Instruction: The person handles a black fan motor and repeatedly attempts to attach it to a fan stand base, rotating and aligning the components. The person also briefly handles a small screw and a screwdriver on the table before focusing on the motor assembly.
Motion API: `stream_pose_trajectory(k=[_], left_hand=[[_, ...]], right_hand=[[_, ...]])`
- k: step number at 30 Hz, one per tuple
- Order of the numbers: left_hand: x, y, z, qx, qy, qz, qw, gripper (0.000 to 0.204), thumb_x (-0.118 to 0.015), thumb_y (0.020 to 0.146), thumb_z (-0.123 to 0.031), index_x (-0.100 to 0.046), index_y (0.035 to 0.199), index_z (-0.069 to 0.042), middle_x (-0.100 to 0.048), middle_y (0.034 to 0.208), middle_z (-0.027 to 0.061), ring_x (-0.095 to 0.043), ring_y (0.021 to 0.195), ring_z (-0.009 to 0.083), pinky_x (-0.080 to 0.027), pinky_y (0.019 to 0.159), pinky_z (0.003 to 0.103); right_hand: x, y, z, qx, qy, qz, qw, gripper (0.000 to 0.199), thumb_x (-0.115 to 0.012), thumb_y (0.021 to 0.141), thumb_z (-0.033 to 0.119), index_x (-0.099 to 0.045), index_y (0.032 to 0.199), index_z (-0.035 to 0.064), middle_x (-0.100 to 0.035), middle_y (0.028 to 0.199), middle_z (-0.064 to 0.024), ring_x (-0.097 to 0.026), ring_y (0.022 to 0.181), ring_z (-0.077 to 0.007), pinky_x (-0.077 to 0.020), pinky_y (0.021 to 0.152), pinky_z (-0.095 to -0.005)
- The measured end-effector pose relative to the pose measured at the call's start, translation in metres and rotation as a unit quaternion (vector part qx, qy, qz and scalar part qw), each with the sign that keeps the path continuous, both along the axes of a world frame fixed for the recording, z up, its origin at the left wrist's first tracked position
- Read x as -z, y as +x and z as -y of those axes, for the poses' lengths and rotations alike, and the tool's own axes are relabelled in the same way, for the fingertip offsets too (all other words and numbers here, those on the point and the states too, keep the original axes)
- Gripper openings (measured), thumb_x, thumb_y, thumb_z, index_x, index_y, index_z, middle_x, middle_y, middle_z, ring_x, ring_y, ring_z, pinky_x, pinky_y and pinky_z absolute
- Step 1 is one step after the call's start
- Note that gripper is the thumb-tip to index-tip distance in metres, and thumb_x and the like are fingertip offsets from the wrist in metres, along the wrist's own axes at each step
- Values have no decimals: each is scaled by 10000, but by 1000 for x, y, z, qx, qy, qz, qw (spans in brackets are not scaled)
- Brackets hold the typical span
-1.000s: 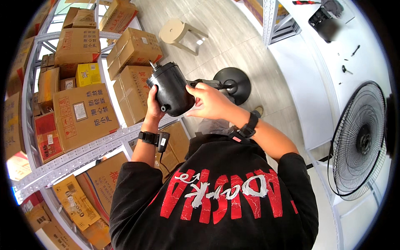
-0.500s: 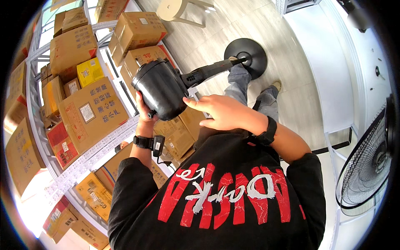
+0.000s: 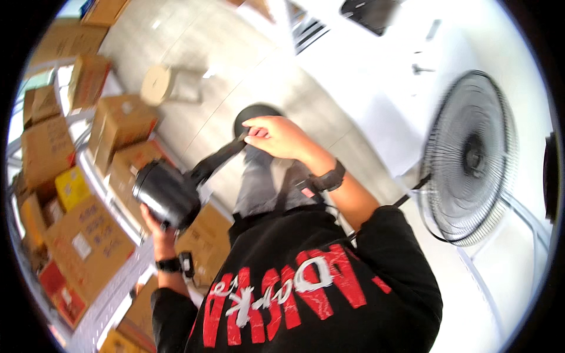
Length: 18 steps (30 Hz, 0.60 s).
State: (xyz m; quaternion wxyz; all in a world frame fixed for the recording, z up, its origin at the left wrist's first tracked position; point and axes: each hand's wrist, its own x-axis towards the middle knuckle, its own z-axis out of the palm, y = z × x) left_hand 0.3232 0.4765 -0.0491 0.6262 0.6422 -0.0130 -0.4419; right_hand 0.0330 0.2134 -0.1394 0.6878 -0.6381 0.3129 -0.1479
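Observation:
A black pedestal-fan motor housing (image 3: 168, 194), with no guard or blades on it, sits at the left atop a black pole (image 3: 216, 162). The pole runs down to a round black base (image 3: 256, 110) on the floor. My left hand (image 3: 158, 234) is closed against the lower rear of the housing, its fingers partly hidden behind it. Over the base and the far end of the pole, as seen from above, is my right hand (image 3: 279, 136). Its fingers are curled and pinched together; anything between them is too small or blurred to make out.
Shelves with several cardboard boxes (image 3: 88, 238) and a yellow box (image 3: 72, 187) line the left. A beige stool (image 3: 158, 85) stands beyond the base. At right are a white table (image 3: 365, 100) with small dark parts and a round fan with a black wire guard (image 3: 471, 156).
My right hand has left the housing, going from a pointing finger to a pinch over the base. My left hand stays on the housing. The view has swung right.

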Motion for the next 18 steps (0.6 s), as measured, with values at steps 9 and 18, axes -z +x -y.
stream_pose_trajectory(k=[9, 18], left_hand=[[25, 12, 12, 24, -50, -27, 998, 773, -539, 895, -615, -405, 1406, -50, -513, 1369, 133, -523, 1227, 297, -427, 1048, 444], [21, 8, 7, 25, -51, -24, 998, 756, -526, 903, -605, -393, 1423, -73, -495, 1395, 136, -513, 1243, 303, -415, 1058, 466]], right_hand=[[-99, -128, 80, 415, -309, -173, 838, 338, -728, 808, 184, -659, 1115, 61, -654, 967, -124, -666, 788, -252, -540, 734, -344], [-38, -211, 133, 379, -327, -512, 698, 399, -702, 806, 195, -618, 1168, 49, -539, 1163, -249, -613, 979, -427, -511, 850, -456]])
